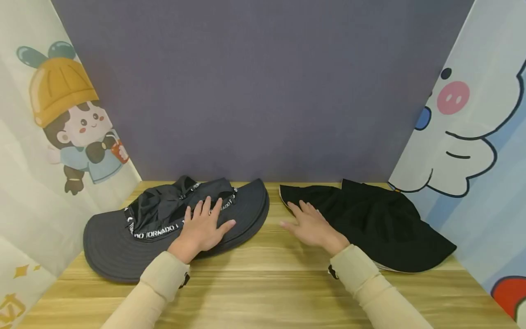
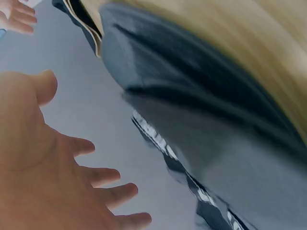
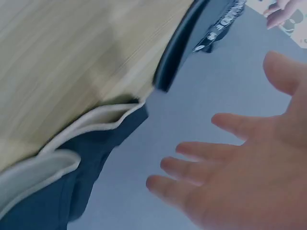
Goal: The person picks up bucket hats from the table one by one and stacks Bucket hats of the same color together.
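On the left of the table lies a dark grey wide-brimmed hat (image 1: 111, 246), its crown crumpled and a band lettered "TORNADO" running round it. My left hand (image 1: 203, 230) hovers over its near right part with fingers spread; the left wrist view has a gap between the palm and the hat brim (image 2: 230, 143). A black bucket hat (image 1: 382, 224) with a pale lining edge lies on the right. Above its left end my right hand (image 1: 310, 224) is held out, fingers straight. In the right wrist view that hand (image 3: 249, 167) is apart from the black hat (image 3: 91, 167).
Both hats lie on a wood-grain table (image 1: 263, 292). A dark grey panel (image 1: 263, 91) stands upright behind them. Cartoon-printed curtains, one on the left (image 1: 24, 173) and one on the right (image 1: 485, 219), border the table's sides.
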{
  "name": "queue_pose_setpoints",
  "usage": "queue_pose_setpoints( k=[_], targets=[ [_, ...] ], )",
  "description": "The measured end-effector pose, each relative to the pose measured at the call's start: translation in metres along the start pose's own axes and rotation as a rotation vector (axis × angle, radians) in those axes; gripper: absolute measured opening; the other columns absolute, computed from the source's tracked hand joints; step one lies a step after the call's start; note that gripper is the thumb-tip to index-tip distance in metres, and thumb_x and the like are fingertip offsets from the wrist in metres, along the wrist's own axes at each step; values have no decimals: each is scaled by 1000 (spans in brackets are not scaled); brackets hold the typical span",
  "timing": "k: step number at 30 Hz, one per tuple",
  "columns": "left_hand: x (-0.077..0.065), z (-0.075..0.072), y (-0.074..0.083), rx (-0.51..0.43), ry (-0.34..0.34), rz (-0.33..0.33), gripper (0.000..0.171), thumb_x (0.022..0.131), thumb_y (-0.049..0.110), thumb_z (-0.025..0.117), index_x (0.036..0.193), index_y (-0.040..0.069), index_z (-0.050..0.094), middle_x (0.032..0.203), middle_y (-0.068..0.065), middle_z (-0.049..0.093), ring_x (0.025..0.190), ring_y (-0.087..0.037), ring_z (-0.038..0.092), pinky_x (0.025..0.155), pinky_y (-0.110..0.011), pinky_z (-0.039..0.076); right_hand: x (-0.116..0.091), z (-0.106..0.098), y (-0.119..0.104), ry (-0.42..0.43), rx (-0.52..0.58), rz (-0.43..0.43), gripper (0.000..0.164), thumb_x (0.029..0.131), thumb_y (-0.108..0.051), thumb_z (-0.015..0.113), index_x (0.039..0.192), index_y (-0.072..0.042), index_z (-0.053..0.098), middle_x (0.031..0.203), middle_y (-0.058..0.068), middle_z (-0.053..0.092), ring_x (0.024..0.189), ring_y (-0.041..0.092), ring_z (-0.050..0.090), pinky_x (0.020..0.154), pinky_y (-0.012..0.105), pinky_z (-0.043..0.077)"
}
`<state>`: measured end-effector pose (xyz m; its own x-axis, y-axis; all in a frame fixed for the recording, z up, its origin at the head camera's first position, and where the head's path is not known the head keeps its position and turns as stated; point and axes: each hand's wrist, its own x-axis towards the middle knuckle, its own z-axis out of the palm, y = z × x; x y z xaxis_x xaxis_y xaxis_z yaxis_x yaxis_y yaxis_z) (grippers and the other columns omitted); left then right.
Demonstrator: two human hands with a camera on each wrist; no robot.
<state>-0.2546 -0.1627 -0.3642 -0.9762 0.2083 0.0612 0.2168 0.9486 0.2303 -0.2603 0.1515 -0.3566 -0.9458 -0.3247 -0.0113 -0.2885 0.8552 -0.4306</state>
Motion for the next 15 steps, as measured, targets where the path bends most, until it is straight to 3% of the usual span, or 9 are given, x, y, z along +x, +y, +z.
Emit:
queue_pose_setpoints(
  k=[9,15],
  targets=[
    [-1,-12,-40,3,-5,-77,83,105,61,38,162,3,18,164,-33,5,148,-56,8,112,-75,0,12,21,-29,-24,92,-81,71,102,-47,58,157,-5,37,159,25,34,147,40,32,115,55,31],
    [1,-17,-61,16,39,-90,78,106,53,43,160,-1,22,161,-36,10,145,-58,15,110,-76,9,18,28,-43,-61,124,-97,72,102,-50,57,157,-8,38,158,20,37,146,34,34,116,50,31]
  ],
)
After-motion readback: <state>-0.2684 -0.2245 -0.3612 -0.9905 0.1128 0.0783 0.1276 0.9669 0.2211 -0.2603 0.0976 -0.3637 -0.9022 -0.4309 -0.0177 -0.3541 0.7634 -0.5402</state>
